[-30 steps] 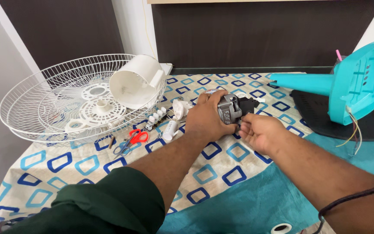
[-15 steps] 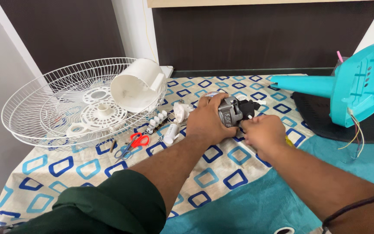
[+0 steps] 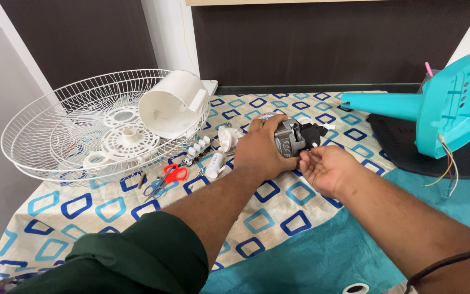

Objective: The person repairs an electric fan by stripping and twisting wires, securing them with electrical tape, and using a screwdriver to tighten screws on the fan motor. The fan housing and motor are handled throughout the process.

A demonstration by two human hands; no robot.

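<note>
The left hand [image 3: 259,149] is closed around a small grey fan motor [image 3: 295,137] and holds it just above the patterned cloth [image 3: 278,207] on the surface. The right hand [image 3: 327,169] is open, palm up, with its fingertips [image 3: 307,157] touching the motor from below. Near the left hand lie white plastic parts [image 3: 213,155] and red scissors [image 3: 167,177], beside a white wire fan guard [image 3: 55,125]. A turquoise fan body [image 3: 447,106] stands at the right.
</note>
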